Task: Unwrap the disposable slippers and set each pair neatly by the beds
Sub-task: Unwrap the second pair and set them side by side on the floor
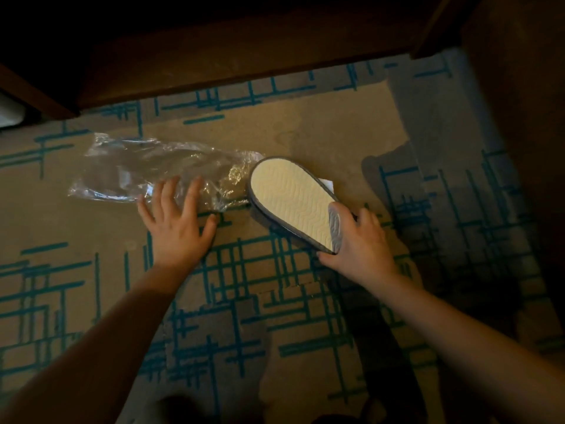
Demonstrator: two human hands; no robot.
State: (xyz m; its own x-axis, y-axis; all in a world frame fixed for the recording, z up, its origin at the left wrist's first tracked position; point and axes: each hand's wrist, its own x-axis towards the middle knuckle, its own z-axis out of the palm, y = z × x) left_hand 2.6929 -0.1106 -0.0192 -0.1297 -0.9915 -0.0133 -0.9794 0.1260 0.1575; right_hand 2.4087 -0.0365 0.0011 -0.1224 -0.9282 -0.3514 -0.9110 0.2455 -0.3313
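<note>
Beige teal-lined carpet (pixel 91 228) is bearing crinkled clear plastic wrapping (pixel 146 169) under the flat-fingered left hand (pixel 175 223) — the right hand (pixel 360 243) is gripping the sole-up grey-edged cream slipper (pixel 290 200), lying diagonally, heel end pointing up-left.

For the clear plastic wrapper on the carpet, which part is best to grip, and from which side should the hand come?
Grip the wrapper at its crumpled near-right end, beside the slipper, coming from the near side. The film bunches there, so fingers can likely pinch a fold; the rest lies flat. The left hand already rests open at that end. The right hand holds the slipper.
</note>
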